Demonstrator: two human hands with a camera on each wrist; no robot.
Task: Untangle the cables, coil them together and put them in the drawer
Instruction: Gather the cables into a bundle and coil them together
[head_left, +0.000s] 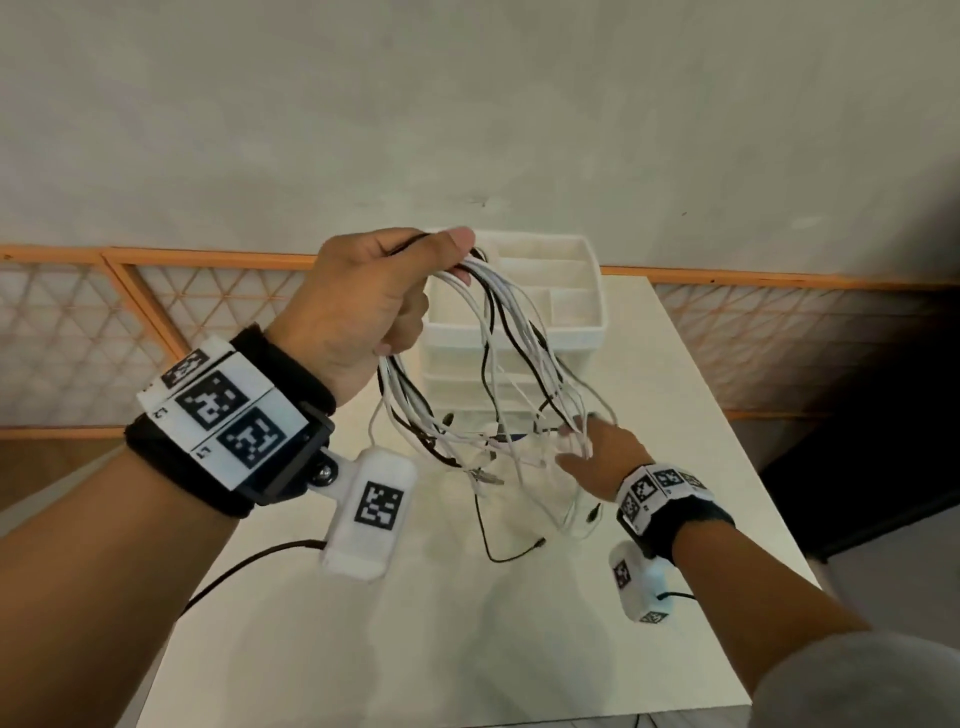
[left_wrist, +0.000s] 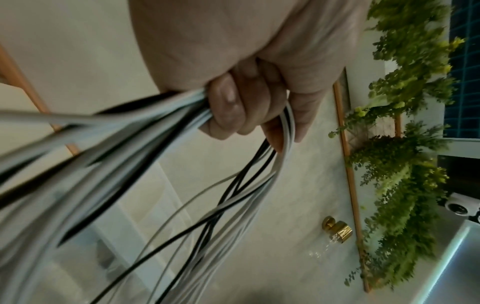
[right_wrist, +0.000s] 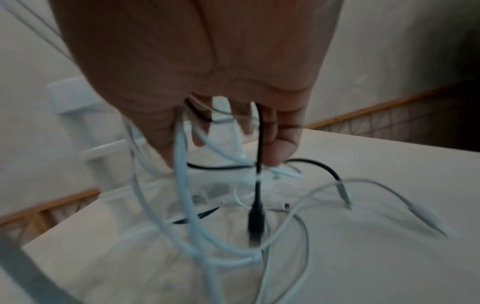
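Cables (head_left: 498, 332) hang limp and light from the clenched left hand (head_left: 363, 306) above the table (head_left: 675, 415); right hand (head_left: 602, 457), fingers spread, combs the loose ends. Best gripped at the gathered loops.

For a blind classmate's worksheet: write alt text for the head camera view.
A left hand grips a raised bundle of white and black cables, while the right hand reaches into the loops hanging over a white table. A white drawer unit stands behind.
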